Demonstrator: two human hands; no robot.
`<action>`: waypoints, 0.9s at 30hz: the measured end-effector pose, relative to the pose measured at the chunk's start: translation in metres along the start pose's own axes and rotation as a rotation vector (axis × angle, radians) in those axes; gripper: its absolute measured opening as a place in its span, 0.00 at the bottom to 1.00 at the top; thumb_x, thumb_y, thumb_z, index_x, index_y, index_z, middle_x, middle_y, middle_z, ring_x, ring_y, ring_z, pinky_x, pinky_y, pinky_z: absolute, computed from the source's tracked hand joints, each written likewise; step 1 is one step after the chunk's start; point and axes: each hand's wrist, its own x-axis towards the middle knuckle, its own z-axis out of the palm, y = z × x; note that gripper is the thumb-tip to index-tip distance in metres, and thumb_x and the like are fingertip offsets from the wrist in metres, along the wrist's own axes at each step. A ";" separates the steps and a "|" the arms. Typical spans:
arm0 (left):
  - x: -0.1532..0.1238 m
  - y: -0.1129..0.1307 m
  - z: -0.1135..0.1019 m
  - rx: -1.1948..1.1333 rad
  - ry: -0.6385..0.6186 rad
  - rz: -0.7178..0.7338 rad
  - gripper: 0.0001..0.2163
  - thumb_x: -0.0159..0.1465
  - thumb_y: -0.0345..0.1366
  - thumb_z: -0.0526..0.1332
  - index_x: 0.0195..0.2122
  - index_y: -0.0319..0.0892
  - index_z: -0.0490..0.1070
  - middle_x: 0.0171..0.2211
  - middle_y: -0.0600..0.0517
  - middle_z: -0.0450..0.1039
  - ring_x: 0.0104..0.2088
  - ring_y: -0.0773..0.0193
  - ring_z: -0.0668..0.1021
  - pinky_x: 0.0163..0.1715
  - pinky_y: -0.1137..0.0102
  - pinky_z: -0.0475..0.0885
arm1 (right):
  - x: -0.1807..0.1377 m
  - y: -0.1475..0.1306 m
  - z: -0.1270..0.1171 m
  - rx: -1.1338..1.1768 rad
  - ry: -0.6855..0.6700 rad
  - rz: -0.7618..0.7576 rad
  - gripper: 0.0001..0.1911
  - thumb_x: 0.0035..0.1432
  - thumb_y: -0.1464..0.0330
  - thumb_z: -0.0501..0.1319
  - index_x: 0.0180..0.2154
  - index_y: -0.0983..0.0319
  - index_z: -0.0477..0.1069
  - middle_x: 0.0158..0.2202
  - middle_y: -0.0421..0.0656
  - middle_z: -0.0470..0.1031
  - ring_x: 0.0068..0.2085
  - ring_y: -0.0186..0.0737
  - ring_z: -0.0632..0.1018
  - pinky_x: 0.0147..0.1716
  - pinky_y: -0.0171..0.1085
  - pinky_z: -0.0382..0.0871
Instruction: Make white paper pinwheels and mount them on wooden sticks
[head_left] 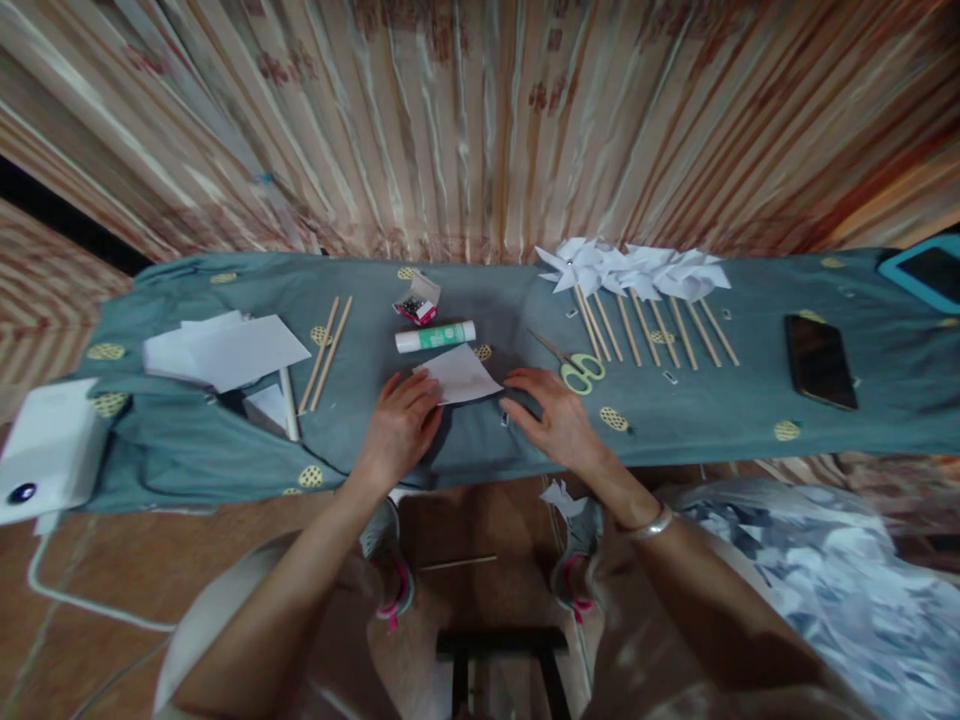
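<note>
A small sheet of white paper (460,376) lies on the cloth in front of me, its right corner lifted slightly. My left hand (401,420) grips the sheet's left edge, fingers on top and thumb at the near side. At the opposite corner is my right hand (553,415), thumb and forefinger apart with a gap between them; whether a fingertip touches the corner I cannot tell. Just beyond the paper rests a glue stick (435,337), with an open small box of pins or tacks (418,299) behind it. Green-handled scissors (582,373) lie beside my right hand.
Paper pinwheels (637,270) on wooden sticks (679,330) line the back right. Two loose sticks (324,355) and stacked paper (240,352) are left. A phone (821,362) lies right; a white device (49,450) sits at the left edge. A bag of folded paper (840,590) stands below.
</note>
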 end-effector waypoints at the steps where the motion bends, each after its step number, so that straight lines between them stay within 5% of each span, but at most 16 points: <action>1: -0.001 0.004 0.000 -0.007 -0.005 0.022 0.08 0.66 0.29 0.57 0.40 0.40 0.77 0.47 0.44 0.80 0.53 0.51 0.78 0.56 0.49 0.71 | -0.002 -0.004 0.000 -0.025 0.015 -0.033 0.15 0.63 0.59 0.61 0.47 0.60 0.75 0.49 0.51 0.78 0.52 0.50 0.77 0.54 0.50 0.71; 4: -0.003 0.022 0.000 -0.034 -0.022 0.112 0.08 0.67 0.29 0.57 0.39 0.39 0.77 0.45 0.44 0.81 0.51 0.53 0.79 0.55 0.51 0.72 | -0.009 -0.016 0.003 -0.089 -0.016 -0.149 0.19 0.62 0.59 0.63 0.50 0.63 0.73 0.53 0.54 0.76 0.54 0.53 0.76 0.54 0.53 0.71; 8: -0.004 0.042 0.001 -0.075 -0.033 0.187 0.07 0.67 0.29 0.58 0.40 0.38 0.77 0.42 0.44 0.81 0.46 0.58 0.81 0.54 0.56 0.73 | -0.015 -0.024 0.008 -0.099 -0.114 -0.242 0.11 0.67 0.66 0.57 0.47 0.62 0.74 0.49 0.51 0.79 0.50 0.49 0.78 0.50 0.49 0.73; 15: -0.004 0.037 -0.001 -0.149 -0.043 0.176 0.06 0.67 0.32 0.60 0.41 0.38 0.76 0.43 0.43 0.80 0.45 0.54 0.80 0.45 0.58 0.75 | -0.020 -0.021 0.007 0.064 -0.177 -0.194 0.09 0.67 0.67 0.57 0.39 0.60 0.76 0.46 0.48 0.80 0.47 0.44 0.79 0.48 0.45 0.75; 22: -0.005 0.036 -0.002 -0.332 -0.132 0.024 0.09 0.69 0.34 0.57 0.43 0.40 0.76 0.44 0.45 0.78 0.47 0.57 0.78 0.47 0.59 0.72 | -0.024 -0.021 0.008 0.151 -0.140 -0.045 0.06 0.65 0.69 0.59 0.38 0.59 0.75 0.47 0.47 0.79 0.49 0.43 0.78 0.51 0.47 0.73; 27: -0.006 0.042 0.002 -0.291 -0.168 -0.063 0.13 0.64 0.43 0.64 0.43 0.40 0.74 0.44 0.45 0.75 0.47 0.54 0.76 0.48 0.58 0.71 | -0.026 -0.020 0.009 0.106 -0.172 -0.038 0.07 0.59 0.70 0.64 0.41 0.59 0.73 0.50 0.49 0.76 0.52 0.47 0.76 0.52 0.50 0.72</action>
